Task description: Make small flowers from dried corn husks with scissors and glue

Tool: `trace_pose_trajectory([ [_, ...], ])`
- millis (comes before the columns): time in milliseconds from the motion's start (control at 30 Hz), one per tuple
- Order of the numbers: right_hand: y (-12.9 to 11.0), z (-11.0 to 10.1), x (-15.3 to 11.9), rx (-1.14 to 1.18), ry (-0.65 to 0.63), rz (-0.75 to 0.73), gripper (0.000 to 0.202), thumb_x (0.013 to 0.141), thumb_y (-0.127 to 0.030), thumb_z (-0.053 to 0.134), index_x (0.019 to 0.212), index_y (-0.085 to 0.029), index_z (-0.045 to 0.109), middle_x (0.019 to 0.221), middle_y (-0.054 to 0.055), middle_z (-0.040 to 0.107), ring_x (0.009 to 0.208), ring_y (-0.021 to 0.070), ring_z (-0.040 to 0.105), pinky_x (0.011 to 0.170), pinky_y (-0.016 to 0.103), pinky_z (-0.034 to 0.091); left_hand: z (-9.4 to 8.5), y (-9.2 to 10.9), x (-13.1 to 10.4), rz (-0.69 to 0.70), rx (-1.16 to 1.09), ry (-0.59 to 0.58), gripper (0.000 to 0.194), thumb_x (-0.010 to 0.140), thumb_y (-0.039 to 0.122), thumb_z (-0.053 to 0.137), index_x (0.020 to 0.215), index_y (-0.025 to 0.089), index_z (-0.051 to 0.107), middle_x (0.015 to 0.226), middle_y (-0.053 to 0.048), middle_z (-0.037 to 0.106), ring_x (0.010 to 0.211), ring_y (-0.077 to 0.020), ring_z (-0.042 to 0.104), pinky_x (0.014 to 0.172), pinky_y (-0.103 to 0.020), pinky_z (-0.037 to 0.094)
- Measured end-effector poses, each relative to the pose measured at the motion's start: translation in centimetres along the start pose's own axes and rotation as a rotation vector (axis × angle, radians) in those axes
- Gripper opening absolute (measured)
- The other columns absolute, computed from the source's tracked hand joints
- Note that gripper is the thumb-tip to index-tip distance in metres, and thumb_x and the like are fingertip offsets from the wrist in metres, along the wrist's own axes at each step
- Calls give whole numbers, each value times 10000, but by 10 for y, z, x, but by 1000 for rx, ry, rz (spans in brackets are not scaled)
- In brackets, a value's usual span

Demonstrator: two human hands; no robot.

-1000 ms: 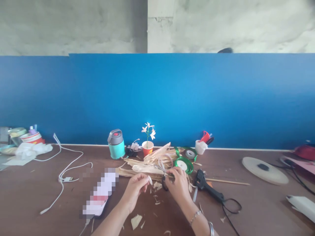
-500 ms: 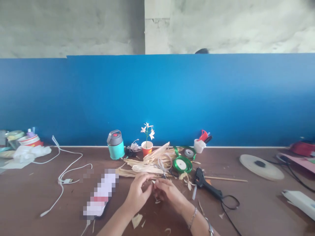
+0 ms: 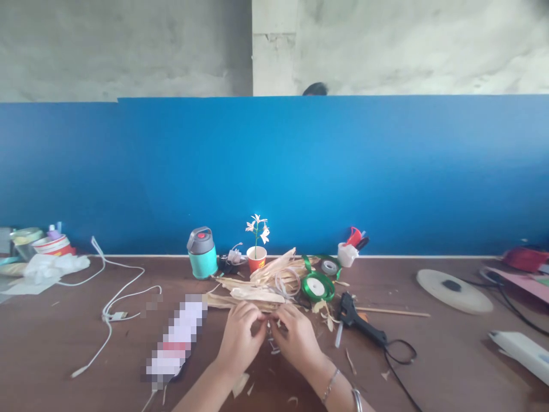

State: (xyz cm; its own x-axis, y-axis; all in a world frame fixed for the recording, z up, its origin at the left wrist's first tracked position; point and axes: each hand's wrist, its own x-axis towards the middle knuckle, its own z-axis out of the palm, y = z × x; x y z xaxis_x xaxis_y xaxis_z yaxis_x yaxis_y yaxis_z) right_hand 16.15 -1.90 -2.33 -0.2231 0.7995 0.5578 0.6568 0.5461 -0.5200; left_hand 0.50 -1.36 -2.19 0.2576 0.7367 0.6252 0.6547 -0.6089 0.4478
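Note:
My left hand (image 3: 243, 337) and my right hand (image 3: 297, 337) meet fingertip to fingertip over the near middle of the table. Both are closed in a pinch. A small pale scrap shows between the fingertips, too small to name and mostly covered. Just beyond the hands lies a heap of dried corn husks (image 3: 261, 292). Small pale trimmings (image 3: 273, 347) lie beneath the fingers, and a larger husk scrap (image 3: 240, 384) is beside my left wrist. Right of my right hand are a pale husk flower (image 3: 329, 318) and a black glue gun (image 3: 362, 326).
Behind the husks stand a paper cup (image 3: 256, 264) holding a flower stem, a turquoise flask (image 3: 203, 262) and a green ribbon spool (image 3: 316, 287). A phone (image 3: 178, 337) lies left, near white cables (image 3: 109, 309). A thin stick (image 3: 394, 312) and a round lid (image 3: 454, 292) lie right.
My right hand has turned, its fingers now bent upward opposite the left ones, and its wrist has shifted slightly left. The dark top of a head behind the blue partition has moved left.

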Motion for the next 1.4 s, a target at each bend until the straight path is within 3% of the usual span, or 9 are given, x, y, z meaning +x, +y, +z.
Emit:
trace_pose_trajectory([
  [233,-4,8,0,-221,143,19,149,692,-63,510,621,-195,509,632,5,561,622,151,519,586,235,349,2,13,-1,-11,168,108,156,761,100,555,638,188,513,647,12,568,709,-181,565,716,-327,337],
  [433,12,-5,4,-275,237,167,157,727,-83,499,623,-199,519,636,19,576,637,174,549,592,251,385,-2,4,3,-93,217,197,177,773,130,550,613,196,513,634,14,584,720,-188,581,737,-328,339],
  [533,18,-13,7,-106,222,103,153,819,-124,466,827,-189,604,777,49,626,752,185,589,681,265,444,-3,-2,4,-67,170,116,159,831,187,538,673,199,558,688,2,627,758,-197,597,728,-325,351],
  [633,15,-12,8,46,118,-52,212,806,-126,514,989,-191,598,922,74,621,882,199,577,780,296,460,-1,-1,3,-29,127,53,136,842,181,541,714,197,585,730,-8,645,792,-203,601,728,-324,366],
  [800,13,-5,6,28,44,-107,156,837,-100,492,757,-189,591,833,56,597,813,195,543,746,320,434,2,4,2,-28,83,-4,127,830,174,568,708,193,596,716,-8,638,779,-201,592,728,-333,385],
  [1033,25,-5,5,-138,-5,21,172,841,-106,519,715,-177,612,858,62,587,822,199,520,730,315,407,0,0,0,-114,97,-176,240,734,49,523,778,221,686,818,-46,629,875,-230,566,774,-374,410],
  [1200,23,-4,2,-209,-69,48,224,811,-85,531,644,-192,635,874,59,585,837,201,519,749,312,413,0,-1,-3,-67,63,-295,375,635,-19,481,667,265,725,811,-45,612,862,-225,549,768,-379,432],
  [1300,26,-5,2,-211,-53,67,266,815,-42,474,760,-202,680,896,72,593,867,208,527,767,314,426,-1,-8,-1,-69,32,-204,393,615,-46,431,584,245,694,768,-46,616,832,-219,568,753,-374,452],
  [1400,30,-5,3,-207,-16,84,319,798,-9,432,872,-194,681,913,84,601,877,211,534,780,321,432,-5,-21,3,-163,-64,-14,387,634,-36,395,662,220,683,727,-35,644,787,-208,601,748,-359,477],
])
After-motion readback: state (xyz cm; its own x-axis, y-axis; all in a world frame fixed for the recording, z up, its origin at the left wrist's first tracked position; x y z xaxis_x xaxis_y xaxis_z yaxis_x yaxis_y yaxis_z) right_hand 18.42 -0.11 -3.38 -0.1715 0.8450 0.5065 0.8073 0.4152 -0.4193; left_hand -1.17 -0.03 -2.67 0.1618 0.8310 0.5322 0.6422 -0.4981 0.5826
